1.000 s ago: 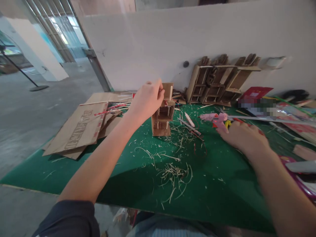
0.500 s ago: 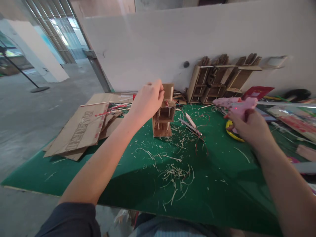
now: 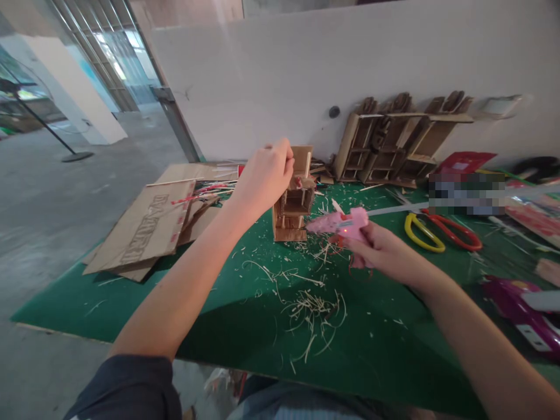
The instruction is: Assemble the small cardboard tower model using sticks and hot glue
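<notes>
A small brown cardboard model [image 3: 291, 233] with stacked compartments stands upright on the green table. My left hand [image 3: 269, 178] is closed at its upper left side, the fingertips curled in and partly hidden. In my right hand [image 3: 380, 248] is a pink hot glue gun [image 3: 339, 224], with a long clear glue stick [image 3: 394, 209] sticking out of its back and a small light lit. The gun's nozzle points left, at the right edge of the model's lowest compartment; whether it touches cannot be seen clearly.
Cardboard sheets [image 3: 144, 224] lie at left. Yellow-and-red-handled scissors [image 3: 424, 233] and a purple tool [image 3: 520, 315] are at right. Thin shavings [image 3: 312, 309] litter the middle. Larger cardboard models [image 3: 389, 146] lean against the white wall [image 3: 262, 76].
My right hand has brought the glue gun left and down, from above the scissors to the model's lower compartment. The left hand stays at the model.
</notes>
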Motion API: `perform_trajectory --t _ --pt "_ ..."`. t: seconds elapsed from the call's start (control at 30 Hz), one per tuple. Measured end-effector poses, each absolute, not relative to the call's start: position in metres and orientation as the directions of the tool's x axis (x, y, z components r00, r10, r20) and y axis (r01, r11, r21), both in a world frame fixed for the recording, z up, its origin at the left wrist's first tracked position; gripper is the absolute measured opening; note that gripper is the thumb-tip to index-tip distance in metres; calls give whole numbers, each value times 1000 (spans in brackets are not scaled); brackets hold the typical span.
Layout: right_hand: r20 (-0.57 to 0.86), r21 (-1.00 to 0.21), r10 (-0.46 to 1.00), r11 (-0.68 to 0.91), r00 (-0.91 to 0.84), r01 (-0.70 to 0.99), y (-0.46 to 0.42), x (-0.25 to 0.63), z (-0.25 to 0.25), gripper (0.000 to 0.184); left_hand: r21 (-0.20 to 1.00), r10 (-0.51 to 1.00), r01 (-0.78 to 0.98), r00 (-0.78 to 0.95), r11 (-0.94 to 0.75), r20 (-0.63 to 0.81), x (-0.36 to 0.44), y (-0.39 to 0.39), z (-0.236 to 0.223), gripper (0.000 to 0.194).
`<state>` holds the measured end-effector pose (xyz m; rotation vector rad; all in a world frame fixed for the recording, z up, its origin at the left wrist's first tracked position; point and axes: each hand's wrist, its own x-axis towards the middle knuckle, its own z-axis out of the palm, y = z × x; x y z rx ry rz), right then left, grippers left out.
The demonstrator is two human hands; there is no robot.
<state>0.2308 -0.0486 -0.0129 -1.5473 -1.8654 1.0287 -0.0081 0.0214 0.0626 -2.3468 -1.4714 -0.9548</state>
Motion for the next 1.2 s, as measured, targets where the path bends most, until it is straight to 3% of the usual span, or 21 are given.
perform_trajectory --t 0.17,0.47,0.7,1.2 --pt "-46 -828 970 98 -240 552 -42 195 -32 37 152 726 869 282 -470 627 -8 22 62 15" --pt "241 -712 944 328 -223 621 -36 165 -68 48 153 735 876 276 -458 620 -8 22 63 16" --pt "200 -672 966 259 -166 694 -34 152 -71 50 171 751 874 273 -455 601 -8 23 62 16" --pt "182 -748 970 243 -161 617 -34 156 -71 52 158 743 879 270 -449 612 -9 24 61 17"
